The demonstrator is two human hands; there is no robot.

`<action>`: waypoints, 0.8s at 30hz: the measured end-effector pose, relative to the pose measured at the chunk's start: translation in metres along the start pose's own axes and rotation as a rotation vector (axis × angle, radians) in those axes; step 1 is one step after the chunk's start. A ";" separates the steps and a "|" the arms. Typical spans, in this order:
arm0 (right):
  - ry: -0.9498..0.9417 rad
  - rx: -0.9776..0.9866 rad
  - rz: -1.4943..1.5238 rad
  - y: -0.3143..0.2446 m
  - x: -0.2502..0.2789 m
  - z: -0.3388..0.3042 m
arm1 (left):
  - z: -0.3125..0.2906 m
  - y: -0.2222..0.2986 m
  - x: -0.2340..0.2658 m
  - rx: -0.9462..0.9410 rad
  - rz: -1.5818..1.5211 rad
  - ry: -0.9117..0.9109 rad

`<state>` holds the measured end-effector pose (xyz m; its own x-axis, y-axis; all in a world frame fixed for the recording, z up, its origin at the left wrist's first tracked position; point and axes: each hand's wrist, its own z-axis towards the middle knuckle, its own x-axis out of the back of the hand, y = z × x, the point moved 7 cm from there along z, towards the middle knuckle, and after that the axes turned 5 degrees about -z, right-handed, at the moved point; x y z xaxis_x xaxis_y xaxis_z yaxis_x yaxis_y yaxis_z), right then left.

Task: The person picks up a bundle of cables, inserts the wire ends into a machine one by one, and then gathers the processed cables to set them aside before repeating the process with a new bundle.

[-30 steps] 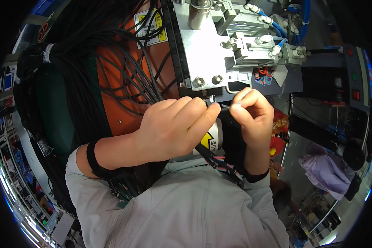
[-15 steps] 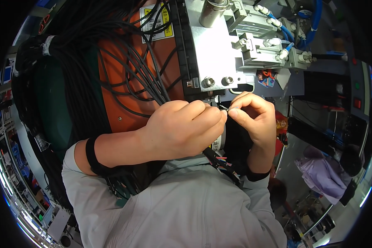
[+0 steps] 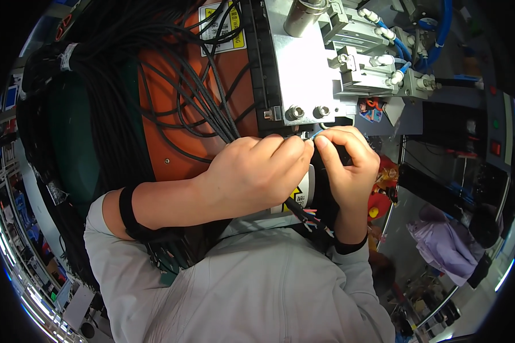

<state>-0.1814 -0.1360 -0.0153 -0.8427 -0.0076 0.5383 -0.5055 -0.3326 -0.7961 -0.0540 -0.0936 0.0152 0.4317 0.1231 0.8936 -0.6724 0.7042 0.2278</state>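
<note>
My left hand (image 3: 260, 171) is closed around a bundle of black braided cables (image 3: 223, 123), its knuckles turned up. Below that hand the cable ends (image 3: 309, 218) stick out, with thin pink, blue and white wires showing. My right hand (image 3: 352, 160) pinches a thin blue wire (image 3: 317, 135) between thumb and forefinger, close against the left fingertips. Both sets of fingertips are just in front of the metal block of a machine (image 3: 303, 68). The part of the wire inside the left fingers is hidden.
Many black cables lie over an orange panel (image 3: 160, 137) at left, tied with a white band (image 3: 67, 57). Pneumatic cylinders (image 3: 366, 74) with blue hoses (image 3: 440, 28) stand at far right. A lilac cloth (image 3: 443, 243) hangs at right, near a control box with a red switch (image 3: 495, 148).
My right fingertips have moved slightly away from me, and the blue wire now shows between them. The left hand keeps its grip on the cables. The machine has shifted slightly rightward in view.
</note>
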 end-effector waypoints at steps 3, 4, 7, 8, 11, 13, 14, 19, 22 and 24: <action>-0.018 0.060 -0.089 -0.007 -0.008 0.003 | 0.001 -0.001 0.000 0.042 0.036 -0.057; -0.026 0.090 -0.133 -0.010 -0.010 0.003 | 0.001 -0.002 -0.001 0.062 0.056 -0.086; -0.043 0.119 -0.140 -0.013 -0.012 0.000 | -0.001 0.001 -0.002 0.071 0.114 -0.073; -0.052 0.131 -0.146 -0.013 -0.012 -0.002 | -0.002 0.001 -0.002 0.076 0.139 -0.067; 0.030 0.160 -0.099 -0.006 -0.013 0.000 | 0.000 0.000 -0.002 0.073 0.102 -0.078; 0.073 0.173 -0.073 -0.003 -0.013 -0.003 | 0.001 0.000 -0.003 0.070 0.086 -0.088; 0.052 0.084 -0.007 0.005 -0.015 -0.003 | 0.001 -0.001 -0.003 0.063 0.094 -0.076; -0.077 -0.365 0.489 0.048 -0.030 -0.012 | 0.002 -0.002 -0.004 0.039 0.106 -0.034; -0.106 -0.462 0.546 0.048 -0.033 -0.014 | 0.004 -0.005 -0.001 0.027 0.085 0.001; -0.082 -0.393 0.304 0.034 -0.028 -0.008 | 0.005 -0.005 0.001 0.023 0.048 0.043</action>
<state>-0.1770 -0.1395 -0.0599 -0.9535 -0.1280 0.2729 -0.2838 0.0765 -0.9558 -0.0532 -0.1007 0.0164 0.4235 0.1871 0.8863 -0.7065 0.6806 0.1939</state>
